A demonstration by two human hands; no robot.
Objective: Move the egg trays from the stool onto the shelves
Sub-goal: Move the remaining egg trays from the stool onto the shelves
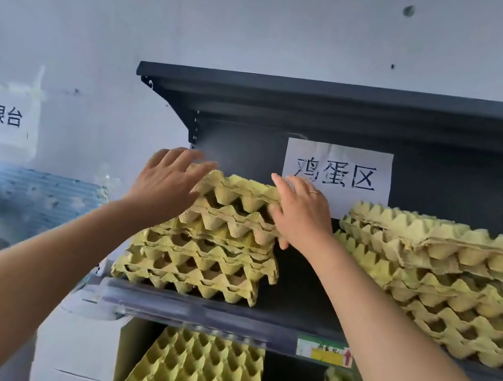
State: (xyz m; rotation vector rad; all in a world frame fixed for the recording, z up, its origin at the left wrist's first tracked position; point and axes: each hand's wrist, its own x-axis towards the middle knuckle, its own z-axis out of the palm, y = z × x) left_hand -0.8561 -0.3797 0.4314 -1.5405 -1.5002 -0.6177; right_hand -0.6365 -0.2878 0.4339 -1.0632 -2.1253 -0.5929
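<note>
Your left hand rests with straight fingers against the upper left edge of the stack of egg trays, gripping nothing. Your right hand presses flat on the stack's upper right corner, fingers extended. The stack sits on the dark shelf at frame centre, apart from a second stack at right and below a paper sign.

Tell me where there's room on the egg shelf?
A bare strip of shelf lies between the left stack and the right stack, probably fit for a hand, not a tray. Elsewhere trays crowd it.
</note>
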